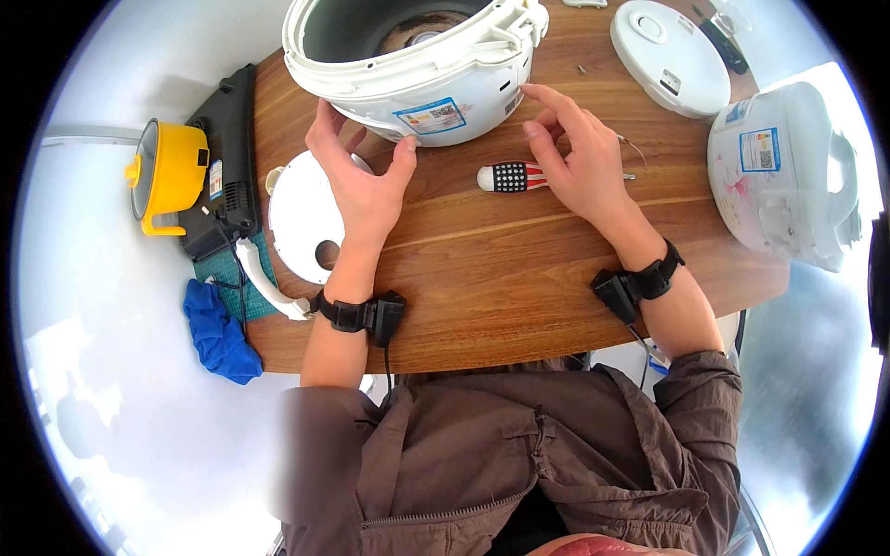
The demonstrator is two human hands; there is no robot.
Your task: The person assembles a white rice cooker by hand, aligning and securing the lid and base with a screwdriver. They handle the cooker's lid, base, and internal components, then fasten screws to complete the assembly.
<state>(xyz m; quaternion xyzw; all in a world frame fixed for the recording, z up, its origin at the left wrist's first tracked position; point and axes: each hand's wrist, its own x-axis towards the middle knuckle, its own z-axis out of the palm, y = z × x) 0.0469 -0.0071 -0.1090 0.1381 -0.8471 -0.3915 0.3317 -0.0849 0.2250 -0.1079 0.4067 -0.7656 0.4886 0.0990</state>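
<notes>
At the far middle of the table stands a white rice cooker body [385,97] without its lid, and its grey inside shows. My left hand [362,181] is at its lower left side, thumb and fingers spread, appearing to touch the wall near the base. On the other side, my right hand [579,153] has its index fingertip at the cooker's right wall, with the thumb apart and the other fingers partly curled. Beneath the right hand lies a screwdriver with a stars-and-stripes handle [513,177]; the hand covers part of it.
A white round cover [301,222] with a hole lies by my left forearm, near a white curved handle [264,278]. At left are a yellow pot [176,167], a black case [236,120] and a blue cloth [220,334]. A round lid [672,69] and another rice cooker [774,199] sit at right.
</notes>
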